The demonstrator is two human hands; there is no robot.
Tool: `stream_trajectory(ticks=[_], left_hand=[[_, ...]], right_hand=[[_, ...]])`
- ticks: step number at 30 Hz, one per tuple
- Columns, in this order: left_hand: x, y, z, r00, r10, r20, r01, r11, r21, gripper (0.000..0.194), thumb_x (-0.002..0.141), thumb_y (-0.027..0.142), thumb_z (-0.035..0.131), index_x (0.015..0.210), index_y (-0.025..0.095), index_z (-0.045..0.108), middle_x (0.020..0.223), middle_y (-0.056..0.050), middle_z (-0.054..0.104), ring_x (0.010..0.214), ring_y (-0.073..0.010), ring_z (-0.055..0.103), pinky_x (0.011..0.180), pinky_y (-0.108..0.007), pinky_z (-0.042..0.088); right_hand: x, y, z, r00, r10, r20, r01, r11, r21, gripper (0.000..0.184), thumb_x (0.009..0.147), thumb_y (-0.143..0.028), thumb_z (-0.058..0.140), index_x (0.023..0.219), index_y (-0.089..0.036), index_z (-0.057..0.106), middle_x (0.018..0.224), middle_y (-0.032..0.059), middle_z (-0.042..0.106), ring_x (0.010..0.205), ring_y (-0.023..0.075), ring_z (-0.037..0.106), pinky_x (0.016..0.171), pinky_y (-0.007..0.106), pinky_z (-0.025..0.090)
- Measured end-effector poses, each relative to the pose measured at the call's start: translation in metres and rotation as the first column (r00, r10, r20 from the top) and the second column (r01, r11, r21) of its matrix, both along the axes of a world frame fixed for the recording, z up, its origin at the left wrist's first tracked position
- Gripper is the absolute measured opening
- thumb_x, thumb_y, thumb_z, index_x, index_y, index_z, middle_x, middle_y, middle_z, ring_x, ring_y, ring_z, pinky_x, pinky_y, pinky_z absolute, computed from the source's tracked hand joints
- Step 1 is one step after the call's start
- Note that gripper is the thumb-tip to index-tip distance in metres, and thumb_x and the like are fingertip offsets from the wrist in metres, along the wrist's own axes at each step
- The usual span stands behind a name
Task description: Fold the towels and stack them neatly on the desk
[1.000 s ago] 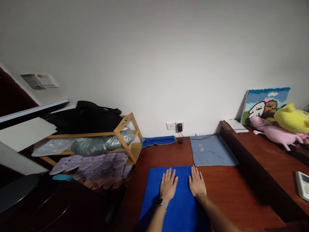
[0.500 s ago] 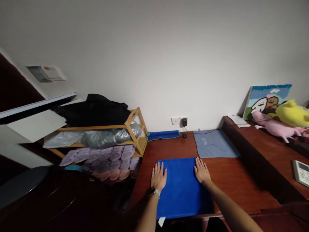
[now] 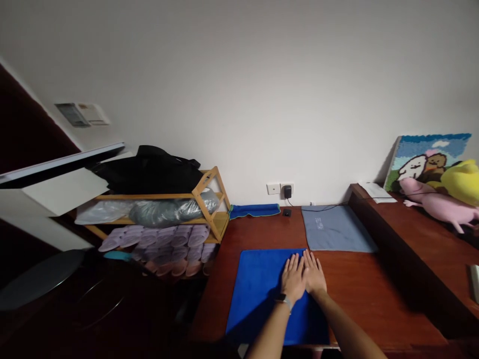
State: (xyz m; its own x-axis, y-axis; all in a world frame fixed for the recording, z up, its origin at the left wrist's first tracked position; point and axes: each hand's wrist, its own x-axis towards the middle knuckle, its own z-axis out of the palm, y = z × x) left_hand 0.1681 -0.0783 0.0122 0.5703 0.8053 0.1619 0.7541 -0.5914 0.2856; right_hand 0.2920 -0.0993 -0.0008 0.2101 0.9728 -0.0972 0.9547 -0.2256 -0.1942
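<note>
A bright blue cloth [image 3: 256,284] lies flat on the reddish-brown wooden table [image 3: 355,279], with its near edge at the table's front. My left hand [image 3: 294,276], a watch on its wrist, rests palm down on the right part of the cloth, fingers stretched out. Right beside it, my right hand [image 3: 314,274] lies flat over the cloth's right edge, fingers extended. The two hands touch or overlap slightly at their inner sides. Neither one grips anything.
A grey-blue cloth [image 3: 337,229] and a folded blue cloth [image 3: 254,211] lie toward the wall. A black plug [image 3: 287,191] sits in the socket. Left stands a wooden rack [image 3: 211,199] with slippers [image 3: 183,237]. A raised ledge at right holds a pink plush toy [image 3: 437,199].
My left hand has moved right across the blue cloth, from its left edge to beside my right hand. My right hand stays at the right edge. The view has shifted slightly.
</note>
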Motion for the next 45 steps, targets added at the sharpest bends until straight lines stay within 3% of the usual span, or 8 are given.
stream_trajectory(ticks=[3, 10, 14, 25, 30, 32, 35, 45], left_hand=[[-0.001, -0.010, -0.008, 0.999, 0.029, 0.014, -0.029, 0.999, -0.037, 0.059, 0.108, 0.047, 0.016, 0.161, 0.026, 0.028, 0.168, -0.004, 0.033, 0.156, -0.0198, 0.026, 0.129, -0.046, 0.024], [-0.164, -0.006, -0.012, 0.933, 0.338, -0.122, -0.336, 0.941, 0.031, 0.064, 0.106, 0.055, 0.022, 0.161, 0.024, 0.028, 0.168, -0.007, 0.029, 0.156, -0.0250, 0.027, 0.127, -0.050, 0.026], [-0.209, -0.011, -0.011, 0.904, 0.402, -0.143, -0.396, 0.916, 0.065, 0.064, 0.107, 0.054, 0.021, 0.162, 0.022, 0.026, 0.169, -0.006, 0.029, 0.156, -0.0243, 0.027, 0.126, -0.048, 0.028], [-0.196, -0.007, 0.002, 0.888, 0.424, -0.177, -0.414, 0.905, 0.095, 0.064, 0.104, 0.050, 0.029, 0.160, 0.020, 0.033, 0.164, -0.012, 0.038, 0.153, -0.0320, 0.033, 0.125, -0.055, 0.026], [-0.112, -0.033, 0.015, 0.958, 0.269, -0.095, -0.257, 0.959, 0.118, 0.062, 0.106, 0.047, 0.023, 0.159, 0.017, 0.035, 0.166, -0.011, 0.034, 0.155, -0.0265, 0.028, 0.127, -0.048, 0.026], [-0.072, -0.055, 0.011, 0.996, 0.084, -0.038, -0.081, 0.993, 0.083, 0.059, 0.107, 0.047, 0.022, 0.161, 0.025, 0.030, 0.167, -0.006, 0.033, 0.155, -0.0232, 0.028, 0.127, -0.047, 0.027], [-0.047, -0.080, -0.001, 1.000, 0.002, -0.019, -0.002, 1.000, 0.014, 0.056, 0.107, 0.047, 0.021, 0.162, 0.033, 0.025, 0.169, 0.000, 0.029, 0.157, -0.0197, 0.024, 0.129, -0.045, 0.024], [-0.202, -0.064, -0.001, 0.908, 0.376, -0.183, -0.373, 0.926, 0.050, 0.061, 0.106, 0.050, 0.026, 0.160, 0.022, 0.032, 0.168, -0.007, 0.028, 0.155, -0.0239, 0.026, 0.127, -0.048, 0.027]], right_hand=[[0.000, 0.000, -0.003, 1.000, -0.009, 0.008, 0.009, 1.000, 0.008, 0.065, 0.101, -0.033, 0.021, 0.163, -0.013, 0.018, 0.172, 0.0025, 0.011, 0.159, 0.0213, 0.005, 0.128, 0.041, 0.005], [-0.004, 0.001, 0.000, 0.998, -0.061, 0.013, 0.061, 0.998, -0.002, 0.067, 0.103, -0.042, 0.009, 0.163, -0.012, 0.012, 0.172, 0.0002, 0.012, 0.159, 0.0199, 0.008, 0.128, 0.041, 0.005], [-0.005, 0.000, 0.010, 0.998, -0.065, 0.021, 0.066, 0.997, -0.041, 0.067, 0.103, -0.040, 0.010, 0.163, -0.011, 0.012, 0.172, 0.0020, 0.011, 0.158, 0.0214, 0.009, 0.128, 0.042, 0.006], [-0.027, -0.105, -0.002, 1.000, -0.025, 0.007, 0.025, 0.999, -0.020, 0.069, 0.103, -0.046, 0.011, 0.164, -0.016, 0.015, 0.171, -0.0001, 0.014, 0.158, 0.0213, 0.010, 0.128, 0.043, 0.009], [-0.029, -0.109, 0.001, 1.000, -0.028, 0.006, 0.028, 1.000, -0.004, 0.068, 0.102, -0.045, 0.011, 0.164, -0.015, 0.015, 0.171, -0.0016, 0.013, 0.158, 0.0215, 0.010, 0.129, 0.044, 0.009], [-0.029, -0.107, -0.001, 1.000, -0.014, 0.011, 0.014, 1.000, 0.008, 0.068, 0.102, -0.044, 0.012, 0.163, -0.015, 0.018, 0.170, -0.0011, 0.014, 0.158, 0.0223, 0.010, 0.128, 0.045, 0.009], [-0.028, -0.106, -0.006, 1.000, 0.000, 0.015, -0.001, 1.000, 0.031, 0.068, 0.102, -0.044, 0.015, 0.163, -0.016, 0.022, 0.170, 0.0003, 0.016, 0.158, 0.0236, 0.011, 0.128, 0.047, 0.009], [-0.031, -0.101, 0.009, 0.999, -0.033, 0.003, 0.033, 0.999, -0.003, 0.067, 0.102, -0.043, 0.017, 0.163, -0.015, 0.018, 0.171, 0.0022, 0.017, 0.158, 0.0241, 0.012, 0.128, 0.047, 0.008]])
